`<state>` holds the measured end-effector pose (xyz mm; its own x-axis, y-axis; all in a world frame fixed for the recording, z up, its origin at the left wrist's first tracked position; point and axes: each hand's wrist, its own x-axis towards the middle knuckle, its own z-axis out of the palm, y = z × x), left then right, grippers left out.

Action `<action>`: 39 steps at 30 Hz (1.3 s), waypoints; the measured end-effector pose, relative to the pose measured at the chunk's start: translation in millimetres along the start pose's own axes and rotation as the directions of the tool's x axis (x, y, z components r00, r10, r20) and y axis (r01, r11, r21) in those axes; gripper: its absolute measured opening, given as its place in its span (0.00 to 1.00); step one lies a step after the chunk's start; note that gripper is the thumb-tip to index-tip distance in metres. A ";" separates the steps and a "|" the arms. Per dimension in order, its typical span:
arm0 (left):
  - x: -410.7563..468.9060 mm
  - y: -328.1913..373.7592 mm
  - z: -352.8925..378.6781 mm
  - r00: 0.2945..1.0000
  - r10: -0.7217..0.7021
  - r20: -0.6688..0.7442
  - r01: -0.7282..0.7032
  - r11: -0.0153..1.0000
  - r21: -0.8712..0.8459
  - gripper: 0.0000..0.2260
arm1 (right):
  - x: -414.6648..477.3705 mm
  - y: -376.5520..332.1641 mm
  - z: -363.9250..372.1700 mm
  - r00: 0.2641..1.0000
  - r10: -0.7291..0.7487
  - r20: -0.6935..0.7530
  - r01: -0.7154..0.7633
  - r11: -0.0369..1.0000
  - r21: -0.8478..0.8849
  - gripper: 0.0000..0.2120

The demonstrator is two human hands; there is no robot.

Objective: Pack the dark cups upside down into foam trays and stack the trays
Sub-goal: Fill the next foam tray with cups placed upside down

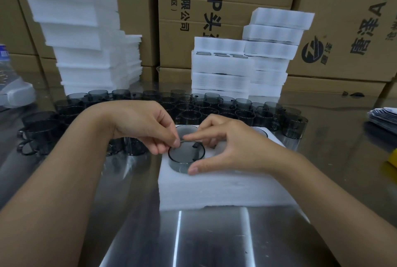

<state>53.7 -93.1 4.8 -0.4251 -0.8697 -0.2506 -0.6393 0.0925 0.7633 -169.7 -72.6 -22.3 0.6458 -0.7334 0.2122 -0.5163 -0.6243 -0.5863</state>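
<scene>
A dark cup (185,157) is held upside down in a near pocket of the foam tray (214,187), in the pinching grip of the left hand (148,129) and the right hand (227,146), while filled trays (221,66) are already stacked behind and many loose cups (245,114) are left.

The left hand (146,129) and right hand (225,146) hold one dark cup (186,156) in the white foam tray (214,189) on the table (214,236). Many more cups (214,107) stand behind.
</scene>
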 end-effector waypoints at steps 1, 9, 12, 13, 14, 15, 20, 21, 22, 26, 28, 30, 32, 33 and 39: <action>0.8 -0.4 0.2 1.000 -0.007 -0.006 0.007 1.000 0.015 0.02 | 0.6 0.8 0.4 1.000 0.010 0.007 -0.010 1.000 -0.008 0.26; 0.8 -1.1 -0.9 0.999 -0.031 0.023 0.030 0.998 0.047 0.01 | 2.5 2.4 -2.7 0.996 0.087 0.000 -0.087 0.996 0.024 0.22; -0.2 0.6 -0.9 0.998 -0.049 0.047 0.046 0.997 0.055 0.03 | 1.6 -0.2 -3.0 0.996 0.091 0.005 -0.091 0.996 -0.014 0.20; -0.7 1.0 -1.0 0.997 -0.057 0.060 0.054 0.997 0.061 0.04 | 1.5 -0.8 -3.0 0.996 0.090 0.006 -0.090 0.996 -0.030 0.20; -2.1 1.8 -0.8 0.995 -0.071 0.068 0.066 0.996 0.066 0.04 | 1.3 -1.2 -3.0 0.996 0.086 0.006 -0.086 0.995 -0.046 0.21; -2.8 2.2 -0.5 0.995 -0.078 0.067 0.072 0.994 0.077 0.03 | 1.2 -1.5 -2.9 0.997 0.081 0.006 -0.080 0.995 -0.060 0.21; 10.6 -0.7 -1.0 0.786 0.116 -0.607 -0.074 0.993 0.094 0.05 | -0.1 -1.8 -3.1 0.997 0.077 0.010 -0.076 0.995 -0.070 0.20; 12.7 -2.3 -2.3 0.692 0.125 -0.711 -0.086 0.992 0.091 0.05 | -0.2 -1.6 -3.5 0.997 0.080 0.008 -0.079 0.995 -0.067 0.19; 13.1 -3.9 -3.2 0.649 0.117 -0.752 -0.040 0.992 0.121 0.05 | -0.3 -1.4 -3.6 0.997 0.080 0.006 -0.080 0.995 -0.067 0.17; 11.3 -11.2 -6.9 0.711 -0.035 -0.702 0.262 0.940 0.219 0.05 | 0.0 -0.1 -3.2 0.998 0.065 0.000 -0.065 0.996 -0.066 0.14; 11.3 -10.6 -5.9 0.714 -0.107 -0.692 0.370 0.897 0.243 0.06 | 0.2 0.8 -3.1 0.998 0.061 0.002 -0.061 0.996 -0.061 0.13; 11.2 -8.2 -2.4 0.717 -0.161 -0.679 0.456 0.844 0.282 0.10 | 0.9 2.1 -2.9 0.998 0.059 -0.008 -0.059 0.997 -0.045 0.12; 10.9 -6.2 1.6 0.716 -0.192 -0.672 0.509 0.802 0.313 0.13 | 1.8 2.5 -2.6 0.998 0.044 -0.042 -0.044 0.999 0.007 0.08; 10.5 -5.2 3.8 0.712 -0.195 -0.674 0.524 0.787 0.326 0.13 | 2.2 2.5 -2.7 0.997 0.040 -0.066 -0.037 0.999 0.039 0.06; 10.6 1.6 14.0 0.666 -0.122 -0.736 0.558 0.735 0.384 0.08 | 4.8 6.4 -9.9 0.967 0.114 -0.227 -0.054 0.966 0.252 0.10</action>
<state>39.1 -95.4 -5.0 0.2662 -0.9472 0.1786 -0.9535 -0.2316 0.1929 -175.5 -82.8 -17.2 0.4387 -0.8413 0.3158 -0.3919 -0.4953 -0.7753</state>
